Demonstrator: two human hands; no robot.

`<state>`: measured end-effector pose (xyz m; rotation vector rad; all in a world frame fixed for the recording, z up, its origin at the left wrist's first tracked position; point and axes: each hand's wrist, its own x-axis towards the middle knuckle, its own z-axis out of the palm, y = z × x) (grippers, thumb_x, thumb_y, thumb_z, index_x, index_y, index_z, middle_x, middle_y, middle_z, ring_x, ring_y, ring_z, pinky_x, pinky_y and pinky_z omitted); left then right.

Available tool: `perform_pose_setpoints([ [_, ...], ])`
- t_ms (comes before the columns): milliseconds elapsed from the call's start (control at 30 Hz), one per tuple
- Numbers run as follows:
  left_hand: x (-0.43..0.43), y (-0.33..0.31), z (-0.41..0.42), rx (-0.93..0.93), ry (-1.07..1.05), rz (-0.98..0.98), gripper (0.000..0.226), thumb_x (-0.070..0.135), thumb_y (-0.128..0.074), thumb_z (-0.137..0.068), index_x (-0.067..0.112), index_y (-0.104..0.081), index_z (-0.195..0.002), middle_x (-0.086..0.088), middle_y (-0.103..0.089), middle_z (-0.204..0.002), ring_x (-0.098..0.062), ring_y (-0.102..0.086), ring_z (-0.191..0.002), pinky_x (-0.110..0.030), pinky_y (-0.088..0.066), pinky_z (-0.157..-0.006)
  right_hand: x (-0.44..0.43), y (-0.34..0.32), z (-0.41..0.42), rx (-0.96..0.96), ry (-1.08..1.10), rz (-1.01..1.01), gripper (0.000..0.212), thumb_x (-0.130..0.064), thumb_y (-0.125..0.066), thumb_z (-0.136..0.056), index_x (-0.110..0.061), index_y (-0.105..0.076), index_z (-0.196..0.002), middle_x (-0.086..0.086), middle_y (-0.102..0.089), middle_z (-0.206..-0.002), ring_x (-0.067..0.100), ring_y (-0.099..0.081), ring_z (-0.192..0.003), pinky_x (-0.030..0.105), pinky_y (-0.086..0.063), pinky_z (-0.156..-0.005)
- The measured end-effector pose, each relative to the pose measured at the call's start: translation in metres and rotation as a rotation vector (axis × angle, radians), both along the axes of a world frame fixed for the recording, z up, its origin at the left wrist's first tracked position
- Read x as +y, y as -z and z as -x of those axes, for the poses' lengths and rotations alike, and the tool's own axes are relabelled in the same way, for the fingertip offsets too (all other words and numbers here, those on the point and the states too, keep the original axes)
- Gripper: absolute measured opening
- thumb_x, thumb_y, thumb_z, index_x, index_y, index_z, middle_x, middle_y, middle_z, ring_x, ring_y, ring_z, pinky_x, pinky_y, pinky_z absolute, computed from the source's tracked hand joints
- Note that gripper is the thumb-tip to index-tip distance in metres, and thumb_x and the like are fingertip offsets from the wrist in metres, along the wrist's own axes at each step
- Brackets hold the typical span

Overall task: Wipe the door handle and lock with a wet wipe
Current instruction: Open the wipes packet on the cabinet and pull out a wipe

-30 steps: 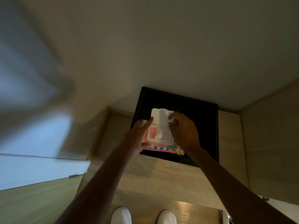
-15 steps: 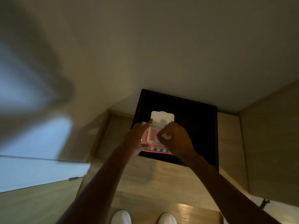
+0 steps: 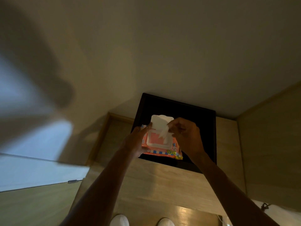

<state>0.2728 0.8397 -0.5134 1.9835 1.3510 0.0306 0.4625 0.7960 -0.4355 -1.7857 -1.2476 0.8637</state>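
Observation:
An orange pack of wet wipes [image 3: 160, 148] with a white flip lid standing open lies over a black tray [image 3: 202, 121] on a wooden surface. My left hand [image 3: 138, 141] grips the pack by its left side. My right hand [image 3: 185, 136] pinches a white wet wipe [image 3: 163, 132] that sticks up out of the pack's opening. No door handle or lock shows in the head view.
A pale wall fills the upper half. A wooden panel [image 3: 270, 144] stands at the right. A blurred grey-blue shape [image 3: 32, 111] covers the left side. White slippers [image 3: 119, 220] show at the bottom edge, and a dark cable [image 3: 263, 206] lies at lower right.
My right hand went from the open lid down to the opening, took the wipe and pulled it up and to the right. My left hand kept hold of the pack.

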Motion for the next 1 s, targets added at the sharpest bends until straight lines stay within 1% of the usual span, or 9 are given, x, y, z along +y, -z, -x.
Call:
perform_pose_setpoints([
  [133, 0.000, -0.004, -0.003, 0.012, -0.007, 0.018, 0.112, 0.028, -0.083, -0.073, 0.040, -0.007, -0.154, -0.007, -0.030, -0.152, -0.025, -0.042, -0.135, -0.044, -0.048, -0.104, -0.001, -0.018, 0.003, 0.059, 0.015, -0.066, 0.012, -0.003, -0.058, -0.092, -0.010, -0.064, -0.084, 0.004, -0.069, -0.093, 0.015, -0.069, -0.087, 0.029, -0.060, -0.073],
  [233, -0.001, -0.006, -0.004, 0.012, -0.009, 0.023, 0.112, 0.029, -0.083, -0.073, 0.039, -0.007, -0.154, -0.008, -0.031, -0.152, -0.025, -0.041, -0.135, -0.041, -0.047, -0.105, -0.003, -0.025, 0.003, 0.113, 0.033, -0.103, 0.013, -0.001, -0.055, -0.093, -0.007, -0.063, -0.085, 0.006, -0.069, -0.091, 0.018, -0.069, -0.087, 0.029, -0.060, -0.071],
  [400, -0.003, -0.006, -0.004, 0.019, 0.002, -0.003, 0.112, 0.032, -0.083, -0.073, 0.036, -0.008, -0.155, -0.007, -0.032, -0.153, -0.025, -0.041, -0.135, -0.040, -0.045, -0.106, -0.003, -0.038, 0.001, 0.211, 0.148, -0.210, 0.013, -0.004, -0.054, -0.095, -0.010, -0.060, -0.085, 0.011, -0.069, -0.090, 0.021, -0.071, -0.086, 0.036, -0.061, -0.070],
  [567, -0.006, -0.009, -0.004, -0.005, -0.019, 0.016, 0.108, 0.030, -0.082, -0.075, 0.034, -0.009, -0.155, -0.009, -0.036, -0.148, -0.028, -0.044, -0.133, -0.041, -0.045, -0.105, 0.004, -0.058, -0.007, 0.263, 0.151, -0.263, 0.011, -0.011, -0.053, -0.097, -0.002, -0.057, -0.092, 0.018, -0.070, -0.091, 0.028, -0.071, -0.086, 0.048, -0.060, -0.069],
  [633, -0.008, -0.011, -0.004, -0.038, -0.035, 0.037, 0.104, 0.026, -0.081, -0.077, 0.030, -0.012, -0.156, -0.011, -0.038, -0.147, -0.028, -0.044, -0.133, -0.041, -0.043, -0.107, 0.005, -0.069, -0.007, 0.229, 0.161, -0.302, 0.012, -0.015, -0.053, -0.098, -0.006, -0.057, -0.090, 0.017, -0.068, -0.085, 0.029, -0.071, -0.079, 0.046, -0.061, -0.062],
  [700, -0.008, -0.013, -0.006, -0.043, -0.034, 0.043, 0.097, 0.024, -0.077, -0.081, 0.027, -0.016, -0.156, -0.012, -0.038, -0.148, -0.029, -0.043, -0.135, -0.041, -0.042, -0.107, 0.006, -0.081, -0.007, 0.178, 0.175, -0.337, 0.012, -0.018, -0.052, -0.098, -0.013, -0.057, -0.089, 0.014, -0.066, -0.081, 0.028, -0.070, -0.072, 0.039, -0.060, -0.055],
  [800, -0.013, -0.022, -0.007, 0.004, -0.016, 0.029, 0.091, 0.024, -0.072, -0.086, 0.024, -0.014, -0.156, -0.013, -0.038, -0.150, -0.031, -0.044, -0.135, -0.043, -0.044, -0.106, 0.007, -0.099, -0.009, 0.173, 0.178, -0.342, 0.012, -0.019, -0.050, -0.099, -0.014, -0.056, -0.090, 0.012, -0.066, -0.080, 0.026, -0.070, -0.067, 0.033, -0.058, -0.052],
  [933, -0.024, -0.049, 0.004, 0.024, 0.029, 0.056, 0.088, 0.026, -0.066, -0.090, 0.018, -0.009, -0.156, -0.013, -0.034, -0.154, -0.027, -0.042, -0.138, -0.039, -0.041, -0.108, 0.000, -0.122, -0.007, 0.174, 0.155, -0.289, 0.014, -0.023, -0.048, -0.100, -0.013, -0.055, -0.092, 0.009, -0.068, -0.076, 0.026, -0.070, -0.063, 0.036, -0.058, -0.050],
  [1000, -0.029, -0.073, 0.012, 0.010, 0.008, 0.083, 0.086, 0.024, -0.066, -0.091, 0.016, -0.010, -0.156, -0.013, -0.034, -0.154, -0.027, -0.041, -0.139, -0.036, -0.039, -0.110, -0.005, -0.136, -0.007, 0.183, 0.141, -0.258, 0.015, -0.025, -0.047, -0.101, -0.015, -0.053, -0.092, 0.009, -0.069, -0.076, 0.025, -0.070, -0.064, 0.035, -0.057, -0.050],
])
